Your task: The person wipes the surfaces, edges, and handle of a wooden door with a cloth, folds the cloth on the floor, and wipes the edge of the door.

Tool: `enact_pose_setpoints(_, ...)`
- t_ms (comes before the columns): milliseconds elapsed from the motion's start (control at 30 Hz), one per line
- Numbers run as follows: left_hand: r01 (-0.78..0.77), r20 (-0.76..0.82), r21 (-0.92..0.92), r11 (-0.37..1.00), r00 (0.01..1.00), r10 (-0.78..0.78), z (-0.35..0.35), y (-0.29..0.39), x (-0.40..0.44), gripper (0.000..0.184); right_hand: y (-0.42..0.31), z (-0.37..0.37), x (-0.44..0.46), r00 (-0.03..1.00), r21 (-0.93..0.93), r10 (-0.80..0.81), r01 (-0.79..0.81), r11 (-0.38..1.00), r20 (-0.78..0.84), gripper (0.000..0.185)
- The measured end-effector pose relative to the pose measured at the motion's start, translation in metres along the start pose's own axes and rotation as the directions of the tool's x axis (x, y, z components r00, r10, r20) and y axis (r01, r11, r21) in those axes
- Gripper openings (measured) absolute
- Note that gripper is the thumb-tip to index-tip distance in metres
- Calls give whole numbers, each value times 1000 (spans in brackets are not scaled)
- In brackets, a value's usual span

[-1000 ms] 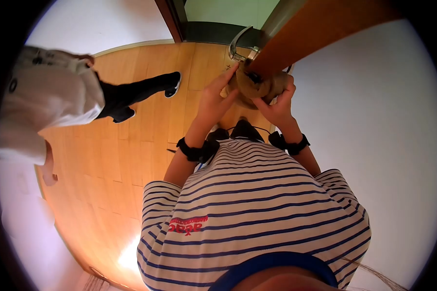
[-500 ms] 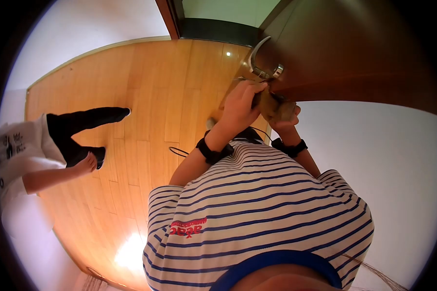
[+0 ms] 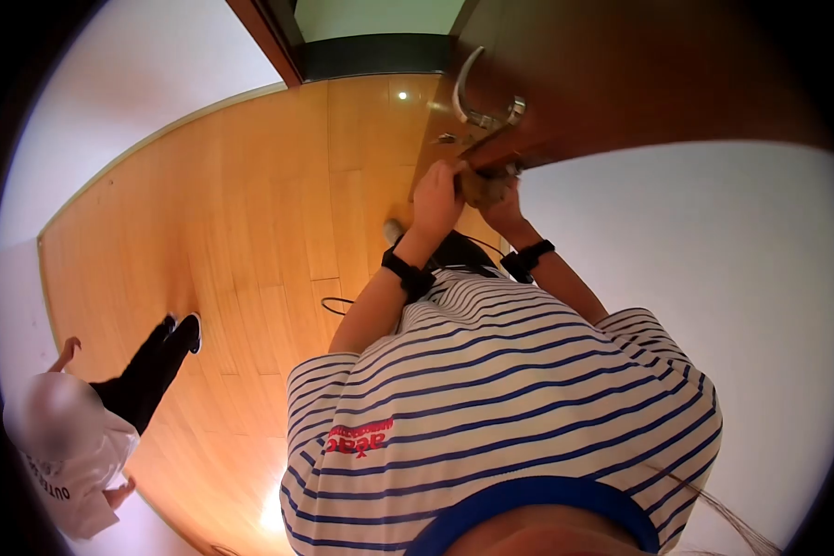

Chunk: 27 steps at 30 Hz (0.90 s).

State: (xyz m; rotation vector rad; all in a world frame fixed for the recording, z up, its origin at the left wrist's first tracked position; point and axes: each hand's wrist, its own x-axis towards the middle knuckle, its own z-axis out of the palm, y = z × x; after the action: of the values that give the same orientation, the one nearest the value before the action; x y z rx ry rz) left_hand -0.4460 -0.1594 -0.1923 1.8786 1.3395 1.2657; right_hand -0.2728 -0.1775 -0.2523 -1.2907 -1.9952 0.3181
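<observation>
A crumpled brown-tan cloth (image 3: 480,189) is bunched between my two hands, just below the edge of a dark brown door (image 3: 621,83). My left hand (image 3: 438,199) is closed on the cloth's left side, its fingertips near the door edge. On the other side, my right hand (image 3: 503,211) grips the cloth, with its fingers partly hidden. Above both hands, a curved metal door handle (image 3: 468,88) sticks out from the door, and a shiny metal fitting (image 3: 517,109) sits beside it.
A person in a white shirt (image 3: 83,463) and black trousers stands at the lower left on the wooden floor (image 3: 259,232). A dark threshold (image 3: 371,57) crosses the doorway at the top. A white wall (image 3: 695,278) lies to the right. A thin black cable (image 3: 334,301) loops beside me.
My hands and the cloth have shifted up and left in the view, and the door has also shifted. The other person has moved lower in the view and turned.
</observation>
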Motion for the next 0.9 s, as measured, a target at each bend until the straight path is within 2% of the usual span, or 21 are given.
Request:
enact_pose_setpoints(33,11,-132,132,991,991,6,-64,-44,23,33,-28,67,77,996,161,-32,18,987,81,32)
enact_pose_setpoints(67,93,-58,9,996,994,-92,-21,-30,10,31,-17,21,54,995,48,13,-18,999,102,32)
enact_pose_setpoints(133,132,17,6,991,991,-132,-19,-65,14,30,-18,47,57,928,-53,266,-262,964,260,29)
enact_pose_setpoints(200,460,179,197,866,851,-493,-22,-79,13,29,-15,59,66,934,-30,232,-233,972,272,31)
enact_pose_setpoints(233,449,176,205,869,857,-485,-25,-91,4,29,-17,59,70,871,-93,277,-262,961,405,33)
enact_pose_setpoints(267,325,221,170,930,907,-358,-33,-105,-7,30,-19,58,70,787,-160,323,-281,946,525,37)
enact_pose_setpoints(300,194,259,129,972,940,-222,-45,-116,-11,33,-20,61,59,796,-153,317,-279,948,516,37)
enact_pose_setpoints(367,302,456,349,887,772,-443,-76,-99,-21,36,-15,64,38,940,70,130,-159,985,316,46)
enact_pose_setpoints(400,289,454,398,871,762,-461,-89,-90,-29,39,-27,54,36,948,82,114,-144,986,297,46)
enact_pose_setpoints(467,260,450,467,845,753,-481,-110,-72,-45,43,-55,29,22,764,88,386,-496,864,517,53)
enact_pose_setpoints(533,445,434,423,789,665,-608,-114,-75,-56,46,-46,35,4,715,151,441,-599,786,542,54)
enact_pose_setpoints(567,433,436,442,785,662,-610,-119,-72,-60,46,-50,35,-3,661,179,494,-682,709,564,55)
enact_pose_setpoints(600,305,460,495,813,702,-543,-119,-71,-60,45,-52,38,-8,662,192,496,-688,700,562,55)
enact_pose_setpoints(633,175,490,535,826,732,-472,-120,-68,-63,45,-58,39,-14,739,239,519,-647,724,429,51)
enact_pose_setpoints(667,170,496,537,826,728,-473,-121,-66,-66,45,-62,40,-21,796,272,534,-601,751,285,48)
enact_pose_setpoints(733,27,537,368,929,809,-237,-138,-35,-62,45,-92,13,-14,852,335,479,-523,783,212,45)
enact_pose_setpoints(767,18,543,364,931,808,-229,-138,-29,-59,45,-104,0,-6,897,395,418,-439,807,141,43)
enact_pose_setpoints(800,222,426,136,966,867,-259,-136,-23,-56,45,-117,-12,2,896,394,423,-440,807,133,43)
enact_pose_setpoints(833,373,309,-127,919,895,-320,-134,-16,-52,45,-131,-24,12,925,383,323,-378,843,201,38)
enact_pose_setpoints(867,368,317,-123,922,895,-315,-135,-3,-45,45,-147,-33,19,937,381,221,-314,870,269,34)
enact_pose_setpoints(900,624,465,-387,679,768,-440,-136,15,-37,43,-167,-42,25,937,384,229,-319,866,263,34)
